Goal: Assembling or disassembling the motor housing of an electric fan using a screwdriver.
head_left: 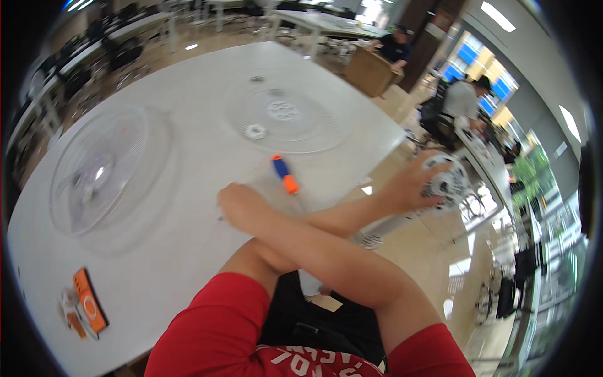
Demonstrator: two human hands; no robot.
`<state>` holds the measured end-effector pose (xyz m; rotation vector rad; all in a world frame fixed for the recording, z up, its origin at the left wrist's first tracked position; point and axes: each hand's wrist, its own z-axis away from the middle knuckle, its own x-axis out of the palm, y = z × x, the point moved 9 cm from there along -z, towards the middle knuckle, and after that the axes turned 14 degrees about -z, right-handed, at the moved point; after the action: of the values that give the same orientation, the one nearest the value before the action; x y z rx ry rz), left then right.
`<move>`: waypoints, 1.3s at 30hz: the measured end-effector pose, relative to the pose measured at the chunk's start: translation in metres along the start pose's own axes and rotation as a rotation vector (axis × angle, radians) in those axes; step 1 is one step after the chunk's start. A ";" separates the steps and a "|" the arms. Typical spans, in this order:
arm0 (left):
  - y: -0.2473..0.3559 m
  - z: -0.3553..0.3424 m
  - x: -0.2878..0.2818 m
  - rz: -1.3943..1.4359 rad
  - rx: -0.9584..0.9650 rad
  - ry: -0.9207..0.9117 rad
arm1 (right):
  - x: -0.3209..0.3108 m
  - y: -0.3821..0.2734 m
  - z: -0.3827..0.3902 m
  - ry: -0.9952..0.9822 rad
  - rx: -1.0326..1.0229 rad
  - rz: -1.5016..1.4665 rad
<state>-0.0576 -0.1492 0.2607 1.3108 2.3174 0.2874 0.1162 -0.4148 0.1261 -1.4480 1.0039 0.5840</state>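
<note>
My forearms cross. My left hand (408, 185), reaching out to the right past the table edge, grips a round white housing with many slots (447, 183). My right hand (242, 204) is at the table top on the left of the crossing, fingers curled, with whatever it may hold hidden. A blue and orange screwdriver (282, 173) lies beyond my hands. At the back lies a clear round fan grille (314, 119) with a small white hexagonal part (256, 132) on it. To the left is another clear grille (63, 169) with translucent blades inside it.
An orange phone (90, 300) and small items lie at the front left of the white table (182, 276). A person in dark clothing (392, 47) handles a cardboard box (367, 69). Another in a pale shirt (460, 100) sits at a desk. Black chairs (515, 283) stand at right.
</note>
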 end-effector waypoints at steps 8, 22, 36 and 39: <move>0.002 -0.004 -0.005 -0.044 -0.050 -0.054 | -0.003 -0.014 0.010 0.024 -0.012 -0.100; 0.014 0.003 -0.007 -0.025 -0.012 -0.039 | -0.160 0.053 0.078 0.216 0.285 -0.250; 0.022 0.028 -0.043 -0.197 -0.054 -0.134 | -0.174 0.020 0.126 0.350 0.172 -0.398; 0.008 0.071 -0.071 -0.352 -0.086 -0.208 | -0.196 0.014 0.150 0.498 0.113 -0.437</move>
<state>0.0137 -0.2083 0.2221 0.8289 2.2768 0.1264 0.0374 -0.2213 0.2590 -1.6827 1.0305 -0.1599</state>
